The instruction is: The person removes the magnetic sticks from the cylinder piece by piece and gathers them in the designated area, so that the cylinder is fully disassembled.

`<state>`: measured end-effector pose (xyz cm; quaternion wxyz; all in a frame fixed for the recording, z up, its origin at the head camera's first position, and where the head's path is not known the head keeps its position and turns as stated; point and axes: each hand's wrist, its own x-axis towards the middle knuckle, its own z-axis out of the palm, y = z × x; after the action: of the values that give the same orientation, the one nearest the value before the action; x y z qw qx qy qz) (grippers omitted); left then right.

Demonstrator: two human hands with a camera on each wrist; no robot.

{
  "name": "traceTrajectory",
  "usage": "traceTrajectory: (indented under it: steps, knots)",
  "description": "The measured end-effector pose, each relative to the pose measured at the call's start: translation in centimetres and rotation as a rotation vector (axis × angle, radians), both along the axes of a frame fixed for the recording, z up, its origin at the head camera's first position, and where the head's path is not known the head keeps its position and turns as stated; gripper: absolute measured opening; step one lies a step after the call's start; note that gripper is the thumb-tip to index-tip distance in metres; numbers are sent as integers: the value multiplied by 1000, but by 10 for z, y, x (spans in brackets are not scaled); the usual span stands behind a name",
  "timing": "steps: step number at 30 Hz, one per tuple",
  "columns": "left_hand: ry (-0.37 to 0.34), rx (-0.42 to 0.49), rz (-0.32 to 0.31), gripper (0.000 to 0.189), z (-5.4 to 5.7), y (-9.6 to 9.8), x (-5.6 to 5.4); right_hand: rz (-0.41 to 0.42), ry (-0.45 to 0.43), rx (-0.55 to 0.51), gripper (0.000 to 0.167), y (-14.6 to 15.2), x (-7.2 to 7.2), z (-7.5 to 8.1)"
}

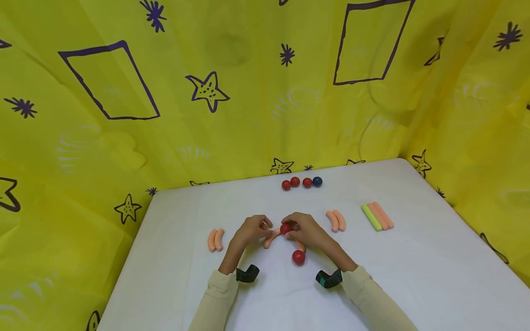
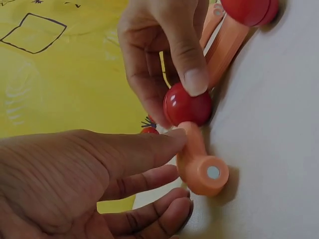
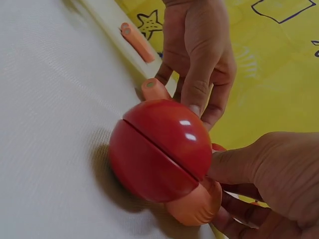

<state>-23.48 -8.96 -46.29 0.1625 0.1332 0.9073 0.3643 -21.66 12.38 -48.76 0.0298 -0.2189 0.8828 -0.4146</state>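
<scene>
My left hand (image 1: 251, 228) pinches a curved orange magnetic rod (image 2: 194, 154) between thumb and fingers; a round silvery disc shows in the rod's near end. My right hand (image 1: 308, 230) holds a red ball (image 2: 188, 105) between thumb and fingertips, against the rod's other end. A second orange rod (image 2: 227, 47) runs from beside that ball, partly under my right hand. At its near end sits another red ball (image 1: 298, 257), with a groove around it, large in the right wrist view.
Two curved orange rods (image 1: 215, 240) lie at left and another pair (image 1: 336, 220) at right. Farther right are straight rods, one green (image 1: 371, 217) and two orange (image 1: 380, 215). Red balls (image 1: 295, 182) and a dark blue ball (image 1: 317, 181) sit near the back edge, before a yellow curtain (image 1: 248, 128).
</scene>
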Motion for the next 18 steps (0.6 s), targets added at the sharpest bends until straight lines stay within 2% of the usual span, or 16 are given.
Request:
traceTrajectory:
  steps: [6,18]
  knots:
    - [50,27,0,19,-5,3,8,3,12,-13,32,-4,-1,0]
    - [115,49,-17,19,-13,3,10,-19,-12,2,32,-6,-2,-4]
